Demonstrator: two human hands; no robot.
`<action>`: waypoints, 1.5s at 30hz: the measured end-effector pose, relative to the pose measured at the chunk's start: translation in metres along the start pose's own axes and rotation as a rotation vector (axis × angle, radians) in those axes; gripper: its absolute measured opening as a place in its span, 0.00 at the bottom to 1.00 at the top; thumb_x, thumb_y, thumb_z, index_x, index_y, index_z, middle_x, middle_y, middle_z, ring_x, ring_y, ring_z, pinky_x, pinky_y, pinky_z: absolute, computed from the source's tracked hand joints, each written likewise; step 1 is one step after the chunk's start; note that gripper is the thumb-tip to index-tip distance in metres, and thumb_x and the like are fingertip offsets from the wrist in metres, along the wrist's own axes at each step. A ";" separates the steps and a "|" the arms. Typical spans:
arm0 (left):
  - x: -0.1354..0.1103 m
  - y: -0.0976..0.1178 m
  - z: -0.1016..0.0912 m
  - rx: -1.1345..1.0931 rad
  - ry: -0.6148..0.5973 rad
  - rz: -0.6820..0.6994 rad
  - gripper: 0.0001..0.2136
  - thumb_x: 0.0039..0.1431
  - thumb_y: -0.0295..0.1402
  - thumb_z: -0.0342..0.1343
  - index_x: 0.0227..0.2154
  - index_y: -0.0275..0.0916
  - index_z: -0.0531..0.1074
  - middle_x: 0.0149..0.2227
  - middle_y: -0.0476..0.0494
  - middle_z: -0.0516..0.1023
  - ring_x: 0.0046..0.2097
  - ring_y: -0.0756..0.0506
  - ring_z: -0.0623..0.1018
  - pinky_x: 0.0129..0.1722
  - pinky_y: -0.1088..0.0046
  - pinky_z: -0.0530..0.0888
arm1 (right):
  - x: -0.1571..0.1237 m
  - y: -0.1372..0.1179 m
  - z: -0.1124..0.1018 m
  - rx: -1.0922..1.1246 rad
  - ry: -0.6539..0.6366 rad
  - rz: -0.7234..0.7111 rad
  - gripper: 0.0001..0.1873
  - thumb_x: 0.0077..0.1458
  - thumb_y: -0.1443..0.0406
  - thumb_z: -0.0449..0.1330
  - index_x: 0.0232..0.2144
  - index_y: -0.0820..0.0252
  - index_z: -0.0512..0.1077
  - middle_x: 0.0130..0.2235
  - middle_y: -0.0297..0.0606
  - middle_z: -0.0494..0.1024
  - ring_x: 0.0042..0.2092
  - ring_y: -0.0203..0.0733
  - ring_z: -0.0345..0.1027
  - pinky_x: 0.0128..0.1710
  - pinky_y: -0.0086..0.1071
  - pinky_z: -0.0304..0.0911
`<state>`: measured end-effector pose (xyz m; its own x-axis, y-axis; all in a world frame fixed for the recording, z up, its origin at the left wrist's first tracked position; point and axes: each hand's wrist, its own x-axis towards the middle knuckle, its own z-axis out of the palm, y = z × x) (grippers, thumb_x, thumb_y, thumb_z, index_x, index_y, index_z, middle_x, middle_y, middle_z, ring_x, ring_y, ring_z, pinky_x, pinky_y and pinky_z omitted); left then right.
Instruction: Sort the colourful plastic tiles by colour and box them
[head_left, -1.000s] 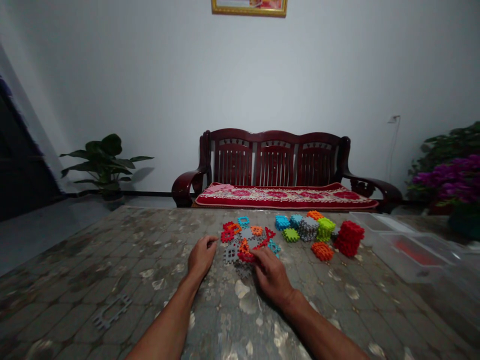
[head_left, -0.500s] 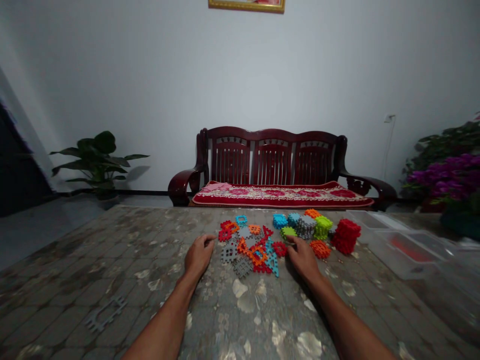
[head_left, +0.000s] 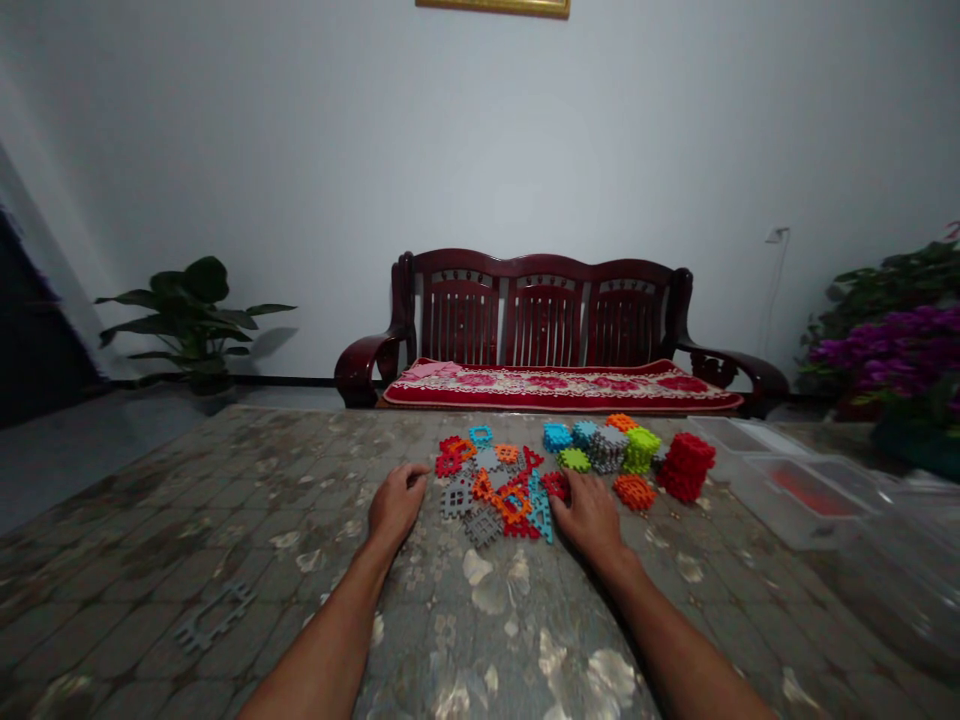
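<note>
A heap of flat interlocking plastic tiles (head_left: 495, 492) in red, orange, grey and blue lies on the patterned table (head_left: 300, 520). My left hand (head_left: 396, 506) rests on the table just left of the heap, fingers curled in, nothing visible in them. My right hand (head_left: 589, 516) sits at the heap's right edge with its fingers bent over a red tile (head_left: 556, 484). Beyond it stand stacked tiles: blue (head_left: 556, 437), grey (head_left: 606, 450), lime green (head_left: 643, 450) and a red stack (head_left: 686, 466). A green tile (head_left: 574, 460) and an orange tile (head_left: 634, 491) lie loose.
Clear plastic boxes (head_left: 787, 490) sit at the table's right side. A long grey tile (head_left: 214, 615) lies alone near the left front. Behind the table are a dark wooden bench (head_left: 547, 330), a potted plant (head_left: 191, 320) and purple flowers (head_left: 892, 350).
My right hand left the middle of the heap, went right towards the green tile, then came back a little onto the red tile. The left hand stayed put.
</note>
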<state>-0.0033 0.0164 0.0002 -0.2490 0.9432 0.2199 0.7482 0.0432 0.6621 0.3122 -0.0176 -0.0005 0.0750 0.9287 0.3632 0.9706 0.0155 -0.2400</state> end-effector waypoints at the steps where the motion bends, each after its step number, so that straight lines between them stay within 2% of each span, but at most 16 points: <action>1: 0.000 0.000 0.000 0.005 0.003 -0.004 0.12 0.60 0.29 0.54 0.42 0.41 0.79 0.45 0.45 0.83 0.45 0.46 0.80 0.44 0.74 0.72 | 0.000 0.001 0.001 0.003 0.011 -0.002 0.23 0.59 0.62 0.58 0.55 0.64 0.72 0.50 0.48 0.79 0.51 0.52 0.69 0.51 0.38 0.59; 6: -0.002 0.004 -0.003 0.030 0.005 -0.024 0.12 0.60 0.29 0.53 0.43 0.42 0.79 0.46 0.45 0.83 0.45 0.46 0.80 0.43 0.75 0.72 | -0.003 0.004 0.009 0.072 0.090 -0.026 0.25 0.57 0.63 0.59 0.56 0.65 0.71 0.48 0.48 0.79 0.49 0.51 0.71 0.51 0.38 0.61; 10: -0.002 0.006 -0.005 0.043 0.000 -0.018 0.12 0.61 0.30 0.52 0.42 0.42 0.80 0.45 0.45 0.83 0.45 0.45 0.80 0.42 0.75 0.72 | -0.001 0.004 0.010 0.220 0.181 -0.103 0.25 0.55 0.65 0.58 0.55 0.62 0.71 0.49 0.46 0.79 0.50 0.49 0.71 0.52 0.38 0.63; 15: 0.001 0.002 -0.004 0.059 -0.017 -0.011 0.12 0.62 0.33 0.52 0.42 0.43 0.79 0.45 0.45 0.83 0.45 0.44 0.81 0.43 0.74 0.72 | 0.021 0.017 -0.013 0.302 0.297 -0.120 0.26 0.55 0.63 0.58 0.56 0.59 0.70 0.49 0.45 0.80 0.50 0.50 0.72 0.53 0.41 0.65; 19: 0.003 -0.001 -0.003 0.078 -0.029 0.007 0.13 0.62 0.33 0.51 0.42 0.43 0.79 0.46 0.45 0.83 0.45 0.44 0.81 0.42 0.74 0.73 | 0.044 0.057 -0.049 0.286 0.361 -0.014 0.28 0.54 0.60 0.59 0.56 0.61 0.70 0.51 0.48 0.79 0.50 0.51 0.73 0.54 0.43 0.65; 24: 0.004 -0.002 -0.002 0.101 -0.023 0.015 0.13 0.61 0.34 0.50 0.42 0.42 0.79 0.45 0.44 0.83 0.45 0.44 0.81 0.41 0.74 0.73 | 0.056 0.123 -0.095 0.213 0.387 0.125 0.30 0.53 0.59 0.59 0.58 0.58 0.68 0.49 0.43 0.81 0.49 0.50 0.75 0.51 0.42 0.67; 27: 0.005 -0.004 -0.001 0.113 -0.015 0.019 0.13 0.60 0.35 0.51 0.41 0.43 0.79 0.45 0.45 0.83 0.45 0.44 0.81 0.41 0.73 0.73 | 0.057 0.153 -0.118 0.093 0.374 0.240 0.31 0.52 0.58 0.60 0.59 0.56 0.68 0.48 0.42 0.82 0.48 0.52 0.75 0.47 0.42 0.67; 30: 0.006 -0.006 0.000 0.114 -0.001 0.018 0.13 0.60 0.36 0.51 0.41 0.45 0.80 0.45 0.46 0.83 0.44 0.44 0.81 0.41 0.73 0.73 | 0.059 0.172 -0.131 0.019 0.319 0.306 0.35 0.52 0.55 0.61 0.61 0.57 0.66 0.48 0.42 0.82 0.49 0.54 0.75 0.46 0.40 0.66; 33: 0.007 -0.007 0.000 0.112 0.009 0.026 0.13 0.60 0.36 0.51 0.40 0.45 0.80 0.43 0.46 0.84 0.43 0.43 0.81 0.41 0.73 0.73 | 0.061 0.184 -0.133 0.000 0.266 0.343 0.37 0.52 0.54 0.61 0.62 0.60 0.65 0.48 0.43 0.82 0.50 0.55 0.74 0.46 0.40 0.65; 37: 0.007 -0.007 0.000 0.108 0.019 0.025 0.13 0.59 0.36 0.51 0.39 0.45 0.81 0.43 0.47 0.84 0.42 0.43 0.81 0.40 0.73 0.73 | 0.061 0.194 -0.124 0.016 0.235 0.360 0.36 0.52 0.55 0.61 0.62 0.61 0.66 0.47 0.44 0.82 0.49 0.55 0.74 0.47 0.40 0.65; 45: 0.007 -0.008 0.001 0.106 0.007 0.051 0.13 0.60 0.35 0.50 0.39 0.44 0.80 0.44 0.46 0.83 0.44 0.43 0.80 0.43 0.72 0.73 | 0.057 0.198 -0.120 0.090 0.238 0.361 0.35 0.50 0.58 0.61 0.61 0.60 0.67 0.49 0.44 0.81 0.50 0.53 0.74 0.50 0.42 0.65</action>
<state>-0.0108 0.0227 -0.0042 -0.2129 0.9428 0.2565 0.8208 0.0302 0.5704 0.5360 -0.0060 0.0811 0.4667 0.7693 0.4363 0.8495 -0.2527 -0.4632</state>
